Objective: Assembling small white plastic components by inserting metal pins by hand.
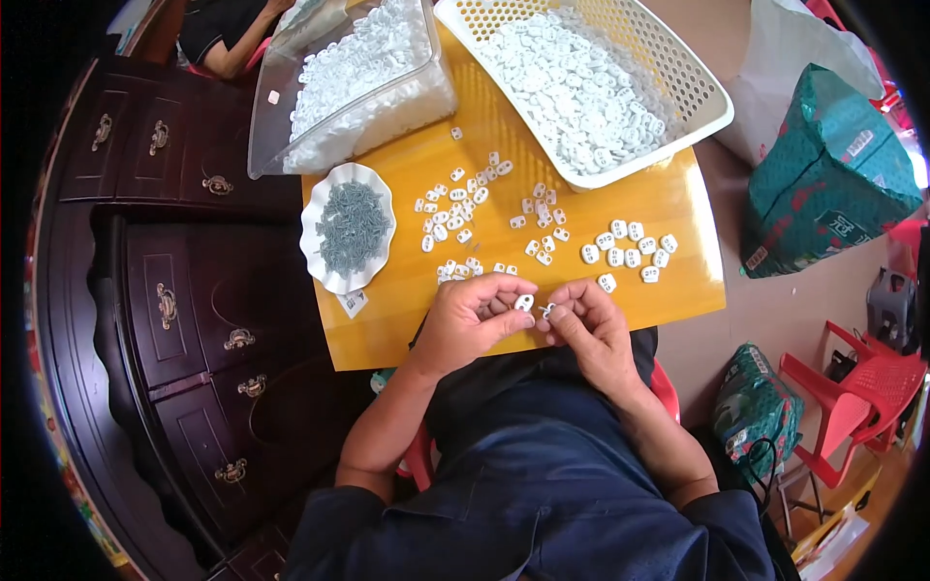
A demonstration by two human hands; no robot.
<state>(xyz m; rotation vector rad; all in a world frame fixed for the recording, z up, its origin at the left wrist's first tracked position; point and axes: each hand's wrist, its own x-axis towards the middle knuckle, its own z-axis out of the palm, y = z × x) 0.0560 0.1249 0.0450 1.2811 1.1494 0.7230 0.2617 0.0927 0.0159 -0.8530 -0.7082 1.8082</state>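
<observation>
Left hand (472, 320) pinches a small white clip (524, 303) steady while right hand (584, 324) pinches a tiny piece against it, above the counter (668, 208) edge

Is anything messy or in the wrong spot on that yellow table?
Nothing looks broken or spilled. Loose white plastic pieces lie scattered on the yellow board, but they sit in small groups by the hands. One odd bit: a single white piece sits alone on the rim of the clear bin.
</observation>
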